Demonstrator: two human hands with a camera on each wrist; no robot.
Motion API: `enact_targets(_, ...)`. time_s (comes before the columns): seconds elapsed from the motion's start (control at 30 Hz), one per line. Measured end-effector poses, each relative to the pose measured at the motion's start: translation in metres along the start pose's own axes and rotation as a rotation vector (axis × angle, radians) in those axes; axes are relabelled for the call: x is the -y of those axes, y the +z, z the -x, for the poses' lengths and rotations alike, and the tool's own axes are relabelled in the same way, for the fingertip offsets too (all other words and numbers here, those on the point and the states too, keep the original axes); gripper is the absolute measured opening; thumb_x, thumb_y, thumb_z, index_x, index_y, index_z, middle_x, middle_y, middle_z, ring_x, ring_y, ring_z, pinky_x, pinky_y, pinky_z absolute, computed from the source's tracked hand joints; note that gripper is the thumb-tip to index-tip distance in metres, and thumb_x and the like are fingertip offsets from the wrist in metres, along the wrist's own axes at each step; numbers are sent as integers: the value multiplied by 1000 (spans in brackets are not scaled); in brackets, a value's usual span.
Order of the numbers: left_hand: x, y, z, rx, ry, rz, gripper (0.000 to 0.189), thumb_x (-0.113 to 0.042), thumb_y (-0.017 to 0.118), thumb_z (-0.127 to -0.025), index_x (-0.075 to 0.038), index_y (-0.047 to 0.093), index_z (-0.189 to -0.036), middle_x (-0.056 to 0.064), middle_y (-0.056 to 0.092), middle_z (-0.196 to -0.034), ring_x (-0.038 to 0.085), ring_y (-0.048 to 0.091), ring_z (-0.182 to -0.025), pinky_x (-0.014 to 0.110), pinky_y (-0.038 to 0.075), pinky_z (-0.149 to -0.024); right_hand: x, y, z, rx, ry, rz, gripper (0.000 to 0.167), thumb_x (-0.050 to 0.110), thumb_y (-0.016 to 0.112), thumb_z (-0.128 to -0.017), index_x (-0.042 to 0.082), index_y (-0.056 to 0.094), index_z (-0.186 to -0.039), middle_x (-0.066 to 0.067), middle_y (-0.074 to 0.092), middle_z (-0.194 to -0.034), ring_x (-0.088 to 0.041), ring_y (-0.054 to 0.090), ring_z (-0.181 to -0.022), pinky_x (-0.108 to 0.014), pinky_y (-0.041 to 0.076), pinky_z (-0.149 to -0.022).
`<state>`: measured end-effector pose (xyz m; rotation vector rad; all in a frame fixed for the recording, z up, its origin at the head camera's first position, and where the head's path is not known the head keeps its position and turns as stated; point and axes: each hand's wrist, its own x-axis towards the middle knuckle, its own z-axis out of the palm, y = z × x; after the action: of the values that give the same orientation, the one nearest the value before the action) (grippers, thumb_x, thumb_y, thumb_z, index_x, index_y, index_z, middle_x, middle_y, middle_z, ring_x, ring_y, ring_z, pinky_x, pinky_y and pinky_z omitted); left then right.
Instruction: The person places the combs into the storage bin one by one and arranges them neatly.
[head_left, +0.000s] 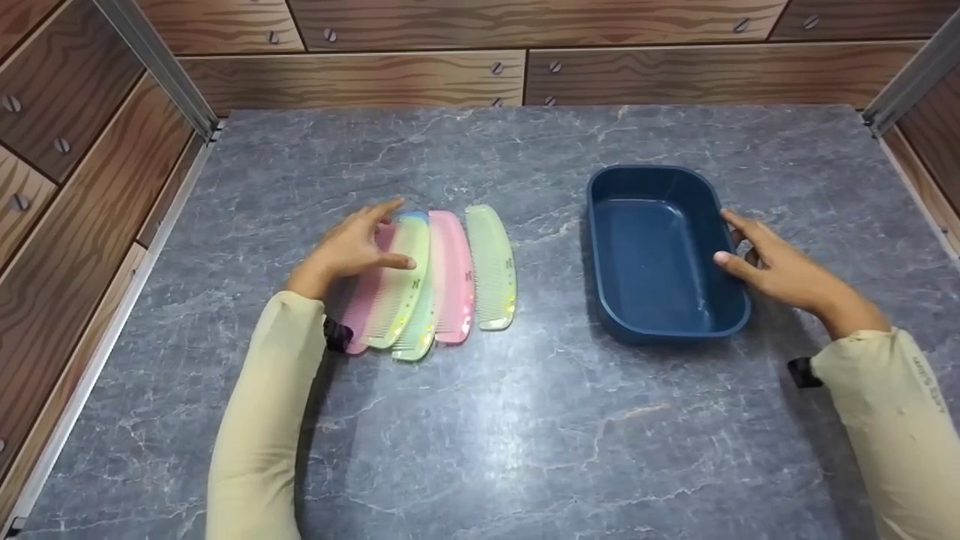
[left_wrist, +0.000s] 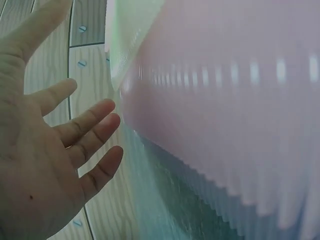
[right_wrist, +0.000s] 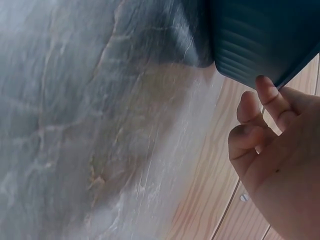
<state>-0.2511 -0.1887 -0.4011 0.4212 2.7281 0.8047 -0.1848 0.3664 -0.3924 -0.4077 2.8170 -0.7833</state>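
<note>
A fan of overlapping plastic combs lies left of the middle of the table in the head view. Among them are a yellow comb [head_left: 401,300] on top, a pink comb [head_left: 454,277] at the right, and a blue one mostly hidden. A pale green comb [head_left: 495,270] lies just apart from the fan. My left hand [head_left: 352,244] is over the fan's left side, fingers and thumb spread, holding nothing; in the left wrist view its fingers are beside a large pink comb [left_wrist: 215,110]. My right hand [head_left: 780,270] holds the right rim of a deep blue tub [head_left: 667,334], thumb over the edge, fingers outside.
The grey marbled table [head_left: 480,435] ends at wood-patterned panels [head_left: 360,79] at the back and sides. Metal posts [head_left: 169,75] stand at its far corners. The tub has nothing in it.
</note>
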Motion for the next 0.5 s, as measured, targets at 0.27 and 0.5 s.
enact_targets(0.27, 5, -2, -4, 57, -29, -1, 97, -40, 82, -72, -17, 30, -151, 19, 50, -133, 35, 48, -119, 53, 38, -103, -2, -1, 2, 19, 19, -28, 71, 31, 51, -100, 6, 13, -155, -21, 46, -117, -10, 46, -83, -23, 37, -71)
enact_targets(0.5, 4, 0, -4, 99, -78, -56, 97, -40, 81, -73, -18, 29, -152, 18, 44, -136, 37, 45, -123, 56, 37, -104, -4, 1, 4, 41, 43, -44, 73, 31, 50, -100, 7, 9, -155, -22, 46, -120, -19, 50, -90, -25, 39, -73)
